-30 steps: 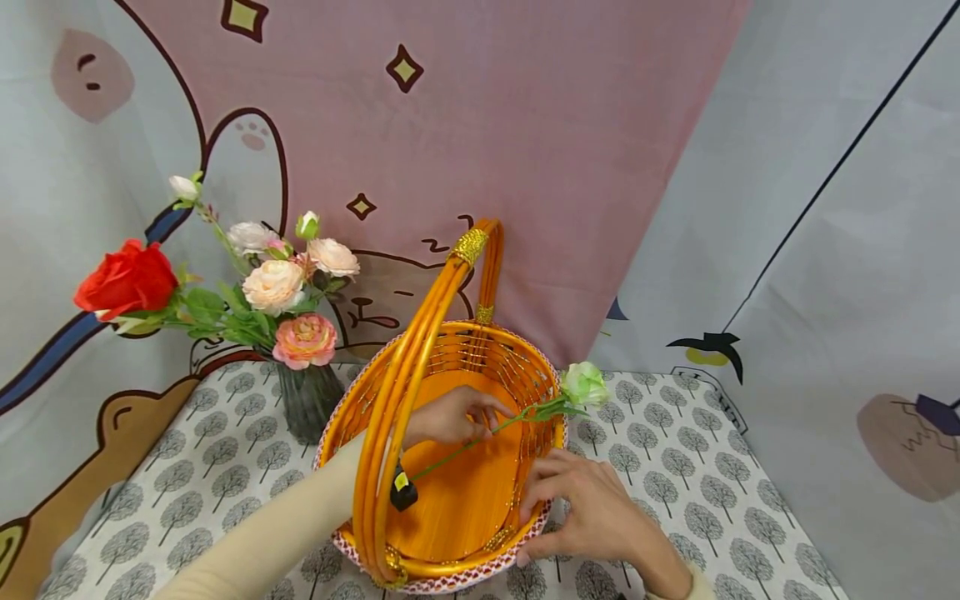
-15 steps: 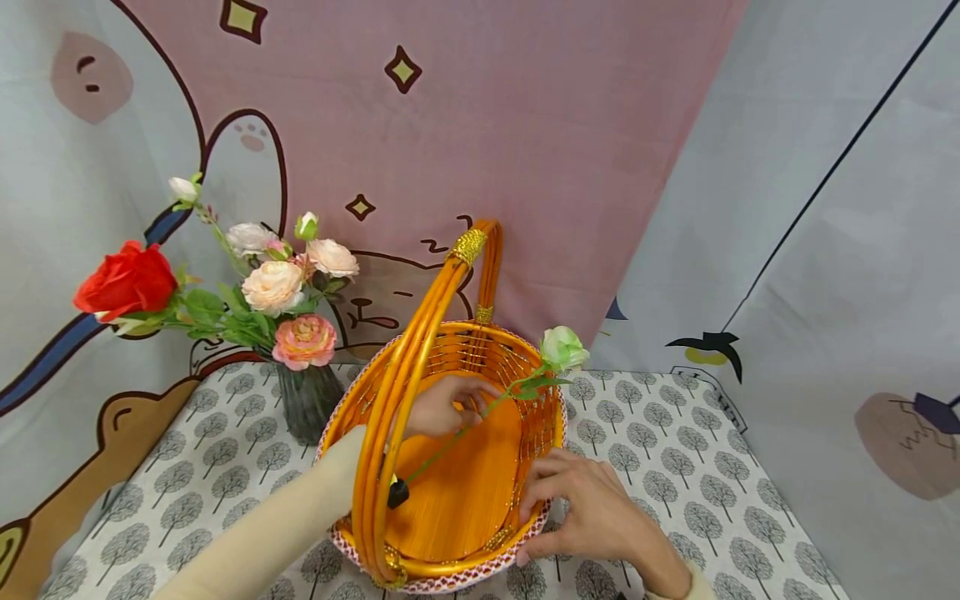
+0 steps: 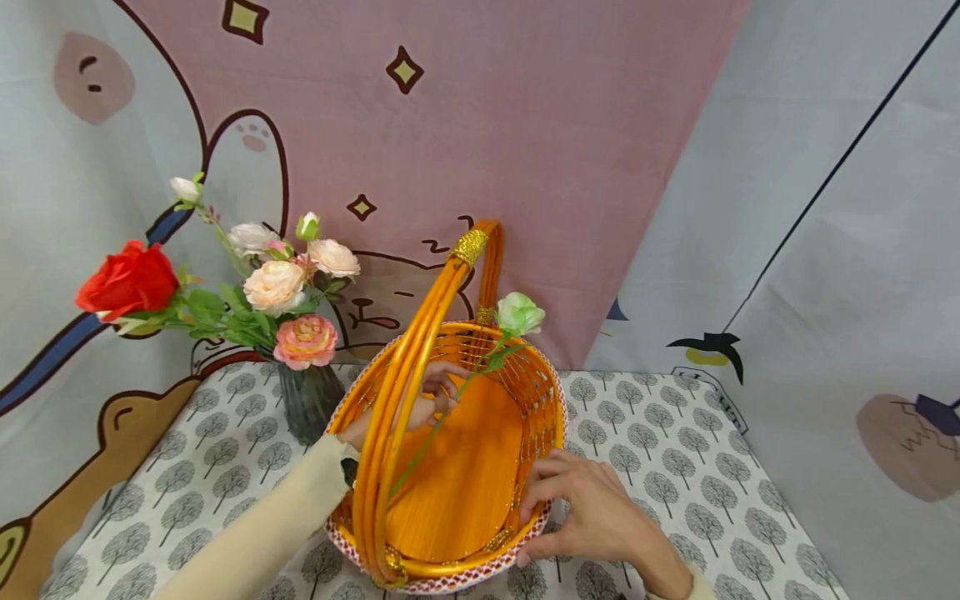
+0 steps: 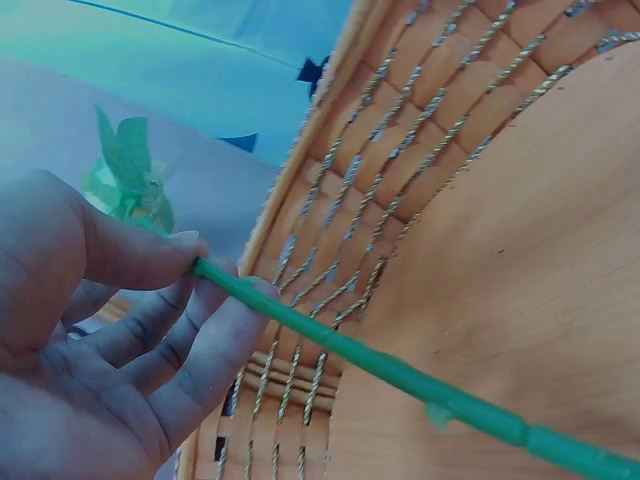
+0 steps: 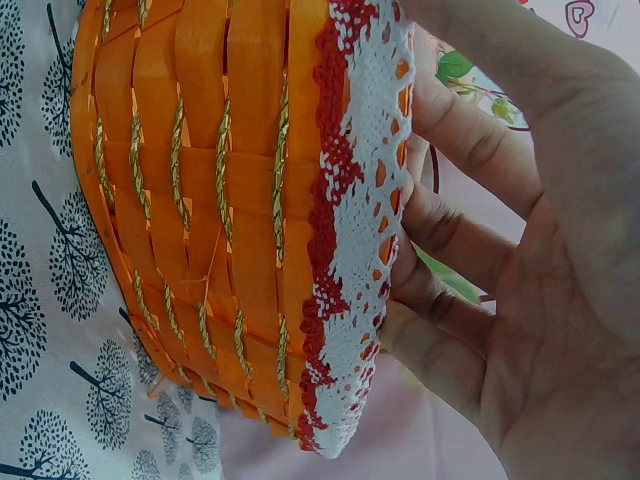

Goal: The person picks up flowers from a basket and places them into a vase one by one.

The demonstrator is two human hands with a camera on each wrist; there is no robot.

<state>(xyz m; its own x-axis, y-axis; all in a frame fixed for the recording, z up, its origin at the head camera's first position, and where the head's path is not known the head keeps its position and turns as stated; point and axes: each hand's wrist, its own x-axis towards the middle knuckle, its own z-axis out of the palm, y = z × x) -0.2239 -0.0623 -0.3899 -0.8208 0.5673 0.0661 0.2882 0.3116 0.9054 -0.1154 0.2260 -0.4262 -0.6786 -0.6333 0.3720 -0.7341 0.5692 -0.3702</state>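
Observation:
Inside the orange wicker basket (image 3: 465, 479), my left hand (image 3: 435, 400) pinches the stem of a pale green artificial rose (image 3: 520, 314). The bloom leans over the basket's far rim, while the stem slants down toward the handle (image 3: 401, 375), which hides its lower end. Thumb and fingertips meet on the green stem (image 4: 390, 370) in the left wrist view. My right hand (image 3: 588, 508) holds the basket's right rim, its fingers curled over the red-and-white lace trim (image 5: 360, 220), as the right wrist view shows up close.
Left of the basket stands a dark ribbed vase (image 3: 309, 404) of artificial flowers, with a large red rose (image 3: 129, 281) sticking out leftward. The tall arched handle crosses above my left forearm. A printed curtain (image 3: 562, 150) hangs behind the tree-patterned tablecloth (image 3: 667, 442).
My left hand has moved left and farther back inside the basket, carrying the green rose; its bloom has swung left and up. My right hand stays on the rim.

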